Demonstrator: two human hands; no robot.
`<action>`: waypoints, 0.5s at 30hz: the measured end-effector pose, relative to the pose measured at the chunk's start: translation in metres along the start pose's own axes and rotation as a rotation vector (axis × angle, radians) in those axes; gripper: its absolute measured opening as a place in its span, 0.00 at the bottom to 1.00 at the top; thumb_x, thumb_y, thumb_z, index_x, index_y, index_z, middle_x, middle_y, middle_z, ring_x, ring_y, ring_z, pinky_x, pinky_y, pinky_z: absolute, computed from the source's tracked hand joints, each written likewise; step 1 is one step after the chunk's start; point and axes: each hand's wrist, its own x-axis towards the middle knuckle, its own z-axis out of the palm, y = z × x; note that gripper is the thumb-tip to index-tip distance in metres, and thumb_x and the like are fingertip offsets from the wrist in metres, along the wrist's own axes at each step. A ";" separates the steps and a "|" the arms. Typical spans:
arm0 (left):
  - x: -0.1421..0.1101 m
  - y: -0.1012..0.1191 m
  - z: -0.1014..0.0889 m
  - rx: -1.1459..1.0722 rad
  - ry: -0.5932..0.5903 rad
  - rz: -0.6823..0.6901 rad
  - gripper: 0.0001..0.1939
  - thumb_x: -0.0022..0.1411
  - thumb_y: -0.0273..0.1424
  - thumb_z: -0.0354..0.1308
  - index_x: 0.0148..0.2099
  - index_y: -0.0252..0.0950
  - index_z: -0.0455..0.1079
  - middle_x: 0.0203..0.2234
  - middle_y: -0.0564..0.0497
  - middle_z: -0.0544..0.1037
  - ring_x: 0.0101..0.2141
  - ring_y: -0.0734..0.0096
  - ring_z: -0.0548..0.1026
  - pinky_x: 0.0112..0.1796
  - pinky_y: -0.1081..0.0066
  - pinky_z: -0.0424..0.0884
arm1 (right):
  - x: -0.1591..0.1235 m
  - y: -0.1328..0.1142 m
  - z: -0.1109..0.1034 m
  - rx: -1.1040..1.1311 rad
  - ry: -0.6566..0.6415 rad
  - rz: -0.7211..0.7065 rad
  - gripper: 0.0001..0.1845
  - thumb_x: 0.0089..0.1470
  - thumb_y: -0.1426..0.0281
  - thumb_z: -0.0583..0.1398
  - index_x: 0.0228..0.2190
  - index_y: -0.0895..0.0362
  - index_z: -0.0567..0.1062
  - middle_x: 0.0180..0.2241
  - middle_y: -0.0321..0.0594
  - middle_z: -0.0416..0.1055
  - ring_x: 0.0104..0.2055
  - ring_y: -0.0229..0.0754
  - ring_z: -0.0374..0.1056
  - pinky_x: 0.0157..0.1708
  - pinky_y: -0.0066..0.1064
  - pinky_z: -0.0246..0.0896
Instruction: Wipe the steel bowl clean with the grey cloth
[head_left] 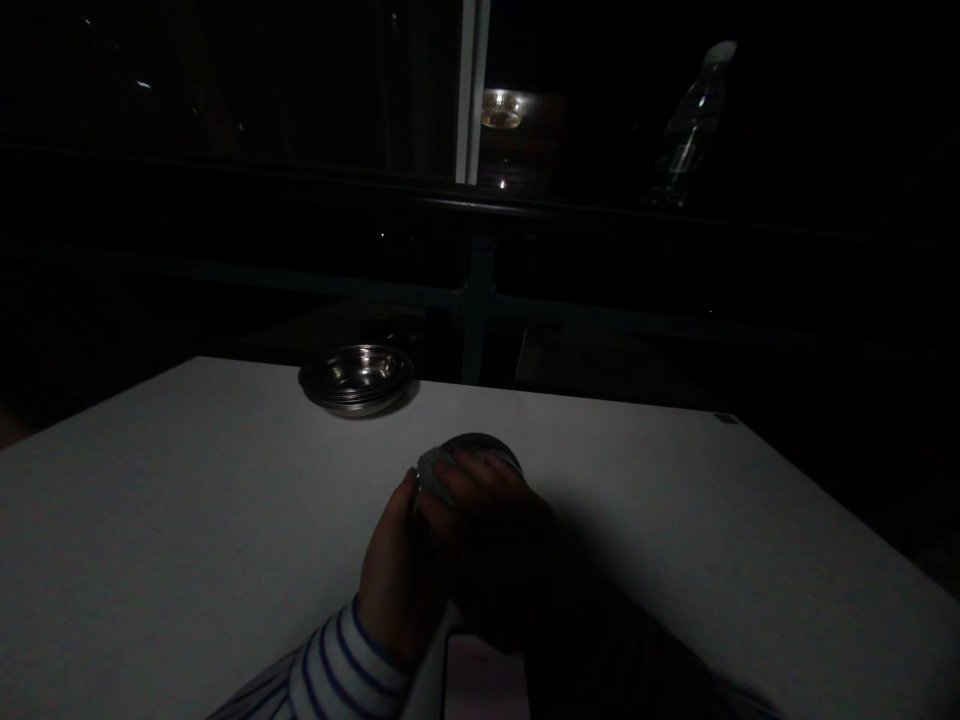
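The scene is very dark. My left hand (390, 575), in a blue-striped white sleeve, wraps around the left side of a round dark metal bowl (480, 445) held upright on its edge over the white table (187, 520). My right hand (480, 520) lies over the bowl's face and presses a small grey cloth or sponge (435, 470) against it near the top left rim. Most of the bowl is hidden behind both hands.
A stack of shiny steel bowls (358, 378) stands at the table's far edge, left of centre. Beyond the table runs a dark railing with a post (477, 300). A pale pillar (472, 90) and a ceiling lamp (501, 108) show in the background.
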 end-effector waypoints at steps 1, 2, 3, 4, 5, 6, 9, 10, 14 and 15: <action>0.000 -0.001 0.001 0.012 0.012 0.019 0.11 0.59 0.32 0.51 0.39 0.33 0.71 0.23 0.51 0.77 0.25 0.70 0.75 0.28 0.74 0.72 | 0.001 0.002 -0.002 0.018 0.012 0.051 0.21 0.57 0.67 0.49 0.50 0.60 0.63 0.54 0.43 0.60 0.59 0.45 0.49 0.57 0.42 0.48; 0.000 -0.001 0.001 0.027 0.030 0.038 0.10 0.58 0.32 0.52 0.37 0.33 0.72 0.23 0.51 0.78 0.25 0.69 0.75 0.30 0.72 0.72 | 0.002 0.005 -0.004 0.038 0.016 0.087 0.21 0.56 0.67 0.50 0.51 0.61 0.62 0.53 0.44 0.60 0.58 0.44 0.50 0.57 0.41 0.49; -0.001 0.000 0.002 0.041 0.051 0.056 0.09 0.57 0.32 0.53 0.34 0.32 0.72 0.21 0.51 0.77 0.25 0.68 0.75 0.31 0.71 0.72 | 0.002 0.008 -0.006 0.056 0.011 0.101 0.23 0.56 0.66 0.51 0.51 0.62 0.62 0.54 0.46 0.59 0.58 0.45 0.50 0.56 0.41 0.51; 0.000 0.001 0.003 0.053 0.069 0.073 0.09 0.56 0.31 0.54 0.32 0.32 0.72 0.20 0.51 0.77 0.24 0.68 0.75 0.31 0.70 0.72 | 0.002 0.011 -0.007 0.070 0.003 0.104 0.24 0.55 0.65 0.52 0.51 0.64 0.61 0.54 0.48 0.59 0.58 0.46 0.50 0.56 0.40 0.52; 0.000 0.003 0.003 0.061 0.083 0.090 0.09 0.56 0.31 0.54 0.30 0.32 0.72 0.19 0.51 0.76 0.24 0.67 0.75 0.32 0.69 0.72 | 0.002 0.014 -0.009 0.078 -0.005 0.112 0.26 0.54 0.65 0.52 0.52 0.66 0.60 0.54 0.49 0.58 0.58 0.46 0.49 0.56 0.39 0.53; 0.000 0.005 0.003 0.065 0.094 0.105 0.09 0.56 0.31 0.54 0.28 0.32 0.72 0.18 0.51 0.76 0.24 0.67 0.75 0.32 0.69 0.72 | 0.001 0.017 -0.012 0.078 -0.006 0.118 0.27 0.54 0.66 0.53 0.52 0.67 0.59 0.54 0.51 0.58 0.59 0.47 0.49 0.55 0.39 0.54; 0.003 0.011 0.002 0.070 0.115 0.126 0.09 0.56 0.30 0.53 0.28 0.31 0.72 0.20 0.50 0.77 0.25 0.66 0.75 0.34 0.68 0.71 | 0.000 0.025 -0.020 0.033 0.034 0.119 0.23 0.55 0.70 0.51 0.50 0.69 0.61 0.52 0.53 0.62 0.56 0.47 0.54 0.52 0.39 0.58; 0.003 0.013 0.002 0.078 0.119 0.127 0.09 0.56 0.29 0.52 0.29 0.31 0.72 0.21 0.50 0.77 0.25 0.66 0.75 0.35 0.67 0.71 | 0.000 0.028 -0.024 0.017 0.043 0.126 0.22 0.55 0.70 0.51 0.50 0.69 0.62 0.50 0.53 0.63 0.55 0.47 0.56 0.51 0.39 0.60; 0.004 0.015 0.001 0.092 0.098 0.080 0.10 0.56 0.30 0.52 0.34 0.30 0.72 0.25 0.47 0.78 0.28 0.65 0.76 0.38 0.65 0.71 | 0.001 0.041 -0.037 0.006 0.081 0.200 0.20 0.57 0.70 0.47 0.50 0.64 0.62 0.46 0.52 0.67 0.48 0.47 0.63 0.45 0.40 0.65; 0.004 0.015 0.001 0.088 0.098 0.061 0.10 0.56 0.30 0.52 0.35 0.30 0.71 0.26 0.47 0.79 0.29 0.64 0.76 0.38 0.64 0.70 | 0.001 0.045 -0.039 0.005 0.105 0.226 0.20 0.57 0.71 0.46 0.50 0.63 0.61 0.46 0.51 0.67 0.47 0.47 0.64 0.44 0.41 0.66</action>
